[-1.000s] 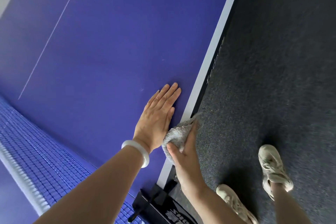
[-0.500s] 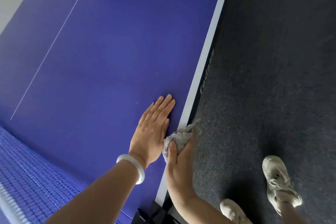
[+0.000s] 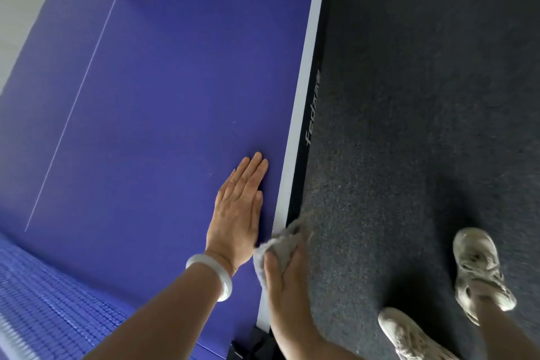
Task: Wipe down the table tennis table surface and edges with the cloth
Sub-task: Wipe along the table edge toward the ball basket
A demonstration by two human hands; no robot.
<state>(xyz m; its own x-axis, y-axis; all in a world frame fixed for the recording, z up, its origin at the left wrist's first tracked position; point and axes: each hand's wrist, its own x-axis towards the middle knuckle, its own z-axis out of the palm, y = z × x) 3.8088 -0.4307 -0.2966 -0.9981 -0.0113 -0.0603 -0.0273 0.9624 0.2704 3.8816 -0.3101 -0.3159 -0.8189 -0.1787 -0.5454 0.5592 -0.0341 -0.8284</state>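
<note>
The blue table tennis table fills the left of the head view, with a white side line and a dark side edge carrying a printed logo. My left hand lies flat on the blue top, fingers straight, just inside the white line. My right hand grips a bunched grey cloth against the table's side edge, thumb on top. The cloth covers the white line and the edge there.
The blue net runs across the lower left, and its black clamp sits at the table's edge below my right wrist. Dark carpet lies to the right. My two feet in pale shoes stand on it.
The view has shifted along the table away from the net. Both hands have slid along the edge with it, the cloth staying pressed on the side edge. My feet have stepped.
</note>
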